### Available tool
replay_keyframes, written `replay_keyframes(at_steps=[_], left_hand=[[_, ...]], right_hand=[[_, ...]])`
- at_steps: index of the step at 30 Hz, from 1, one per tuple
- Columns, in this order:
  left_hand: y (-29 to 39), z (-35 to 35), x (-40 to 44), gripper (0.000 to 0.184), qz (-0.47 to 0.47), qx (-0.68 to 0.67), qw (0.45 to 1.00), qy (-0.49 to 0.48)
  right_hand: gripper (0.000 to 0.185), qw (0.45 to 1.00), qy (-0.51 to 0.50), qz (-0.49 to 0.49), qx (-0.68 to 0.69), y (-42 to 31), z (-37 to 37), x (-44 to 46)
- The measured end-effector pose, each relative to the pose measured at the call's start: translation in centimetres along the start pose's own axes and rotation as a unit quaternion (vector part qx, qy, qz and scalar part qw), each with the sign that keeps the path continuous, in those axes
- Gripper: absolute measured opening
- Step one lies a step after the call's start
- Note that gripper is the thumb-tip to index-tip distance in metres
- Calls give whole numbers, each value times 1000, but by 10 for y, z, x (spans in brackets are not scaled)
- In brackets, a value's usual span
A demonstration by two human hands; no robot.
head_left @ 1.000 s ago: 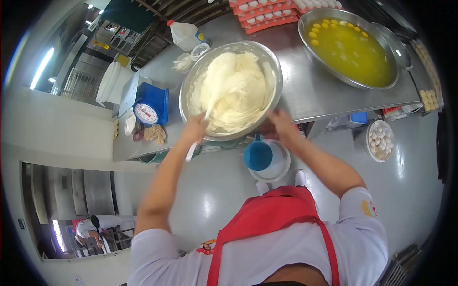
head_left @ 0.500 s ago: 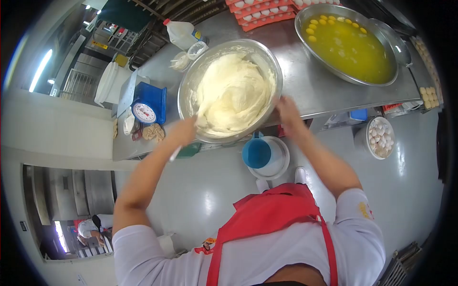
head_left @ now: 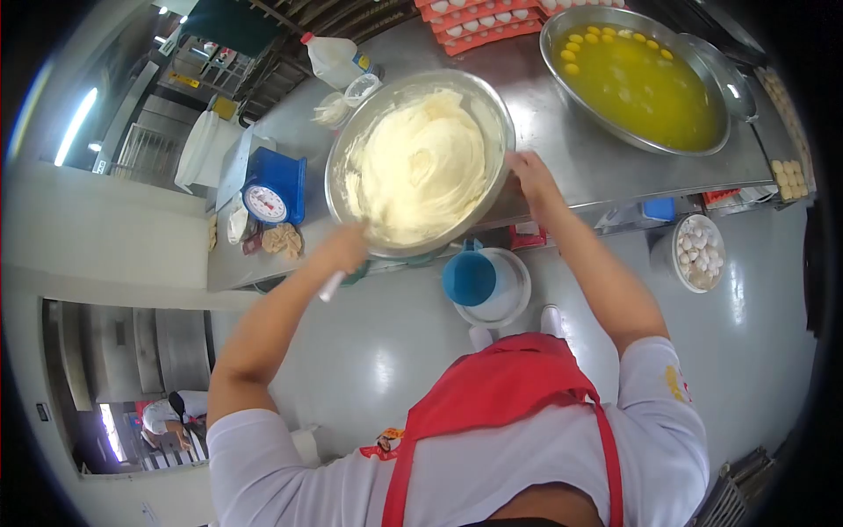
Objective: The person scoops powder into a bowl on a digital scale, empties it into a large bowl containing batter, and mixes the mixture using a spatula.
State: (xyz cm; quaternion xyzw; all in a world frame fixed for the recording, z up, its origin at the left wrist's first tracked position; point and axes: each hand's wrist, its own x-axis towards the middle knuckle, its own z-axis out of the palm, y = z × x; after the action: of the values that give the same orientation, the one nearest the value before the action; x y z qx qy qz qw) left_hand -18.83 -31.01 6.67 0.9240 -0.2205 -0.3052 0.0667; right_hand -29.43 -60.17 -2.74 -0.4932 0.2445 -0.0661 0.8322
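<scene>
A large steel bowl (head_left: pixel 503 180) of pale yellow batter (head_left: pixel 421 158) stands at the front edge of the steel table. My left hand (head_left: pixel 343 249), blurred, is closed at the bowl's near left rim around a tool with a white handle (head_left: pixel 332 286). Its working end cannot be made out. On the right side, my right hand (head_left: pixel 534 180) has its fingers closed on the bowl's rim. Under the table edge, a blue jug (head_left: pixel 469 277) rests on a white lidded bucket (head_left: pixel 509 303).
Right of the batter stands a wide steel bowl of cracked eggs (head_left: pixel 632 88). Egg trays (head_left: pixel 483 26) are stacked behind. A blue scale (head_left: pixel 279 187), a plastic jug (head_left: pixel 334 61) and a cloth (head_left: pixel 282 241) lie left. A bucket of eggshells (head_left: pixel 700 255) stands on the floor.
The bowl has shifted slightly left and away from me, and the batter's surface has changed shape. My left hand has moved slightly right and nearer me; my right hand went up with the rim.
</scene>
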Motion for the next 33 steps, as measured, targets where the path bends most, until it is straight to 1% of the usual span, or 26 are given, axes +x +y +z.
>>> replay_keyframes(at_steps=[1, 3, 4, 5, 6, 8, 9, 10, 11, 12, 13, 15, 17, 18, 19, 20, 21, 23, 24, 25, 26, 27, 28, 30, 32, 33], left_hand=[[13, 5, -4, 51, 25, 109, 994, -8], [59, 5, 2, 50, 91, 68, 991, -77], [77, 0, 18, 47, 58, -55, 991, -109], [87, 0, 39, 45, 17, -222, 970, -96], [72, -3, 67, 43, 40, -397, 912, -93], [57, -20, 78, 43, 7, -493, 868, -55], [46, -27, 72, 44, -3, -419, 908, -26], [33, -29, 60, 45, -17, -341, 940, 3], [23, -26, 48, 46, -12, -164, 986, 27], [12, -20, 39, 47, -5, 19, 998, 51], [-27, 3, 41, 47, 95, 106, 985, 101], [-36, 19, 44, 48, 196, 190, 950, 150], [44, 10, 28, 46, 146, 93, 984, -32], [69, 1, 33, 46, 63, -88, 991, -78], [70, -9, 46, 46, 46, -249, 965, -66], [71, -13, 57, 46, 30, -406, 912, -52], [63, -13, 58, 46, 31, -406, 912, -53], [33, -24, 52, 47, 10, -393, 919, 11], [18, -26, 43, 46, -10, -228, 973, 33], [7, -23, 35, 46, -29, -54, 997, 53], [-6, -6, 25, 47, 8, 48, 998, 49], [-14, 4, 19, 48, 46, 148, 987, 46], [8, 0, 16, 48, 50, 151, 986, 48], [51, 9, 7, 46, 117, 54, 990, -61], [81, -4, 40, 44, 29, -241, 965, -96], [76, -8, 62, 42, 38, -362, 929, -68]], right_hand=[[38, 1000, 0, -3, -1, 0, -1, 14], [34, 991, 14, -69, -110, 13, 0, 33], [34, 991, 13, -74, -112, 13, 2, 31], [33, 990, 3, -97, -104, 23, 3, 15], [31, 988, -5, -122, -96, 32, 3, -1], [27, 999, 39, -9, 28, 27, 32, -50], [27, 999, 39, -11, 27, 31, 31, -55], [26, 999, 13, 40, 22, 38, 31, -60], [25, 996, -13, 88, 18, 42, 30, -59], [25, 997, 50, 53, -16, 36, 22, -40], [25, 998, 55, 15, 8, 28, 9, -11], [25, 997, 62, -26, 31, 12, 3, 16], [26, 999, 14, 10, -30, -7, 13, 15], [26, 999, 14, 8, -29, 9, 13, 16], [26, 999, 2, -37, 13, 40, 11, 16], [27, 995, -10, -84, 50, 59, 7, 10], [27, 995, -8, -84, 50, 59, 11, -11], [31, 991, -69, 114, 22, 38, 25, -49], [31, 991, -72, 112, 23, 27, 23, -45], [32, 996, -30, 81, -8, 14, 16, -33], [34, 998, 13, 54, -38, 5, 9, -19], [37, 1000, 12, 7, -23, 1, 3, 3], [37, 1000, 14, 2, -22, -4, 3, 10], [35, 999, -45, -11, -21, -7, 11, 15], [34, 997, -43, -48, -33, 3, 15, -4], [34, 996, -41, -70, -42, 9, 17, -18]])
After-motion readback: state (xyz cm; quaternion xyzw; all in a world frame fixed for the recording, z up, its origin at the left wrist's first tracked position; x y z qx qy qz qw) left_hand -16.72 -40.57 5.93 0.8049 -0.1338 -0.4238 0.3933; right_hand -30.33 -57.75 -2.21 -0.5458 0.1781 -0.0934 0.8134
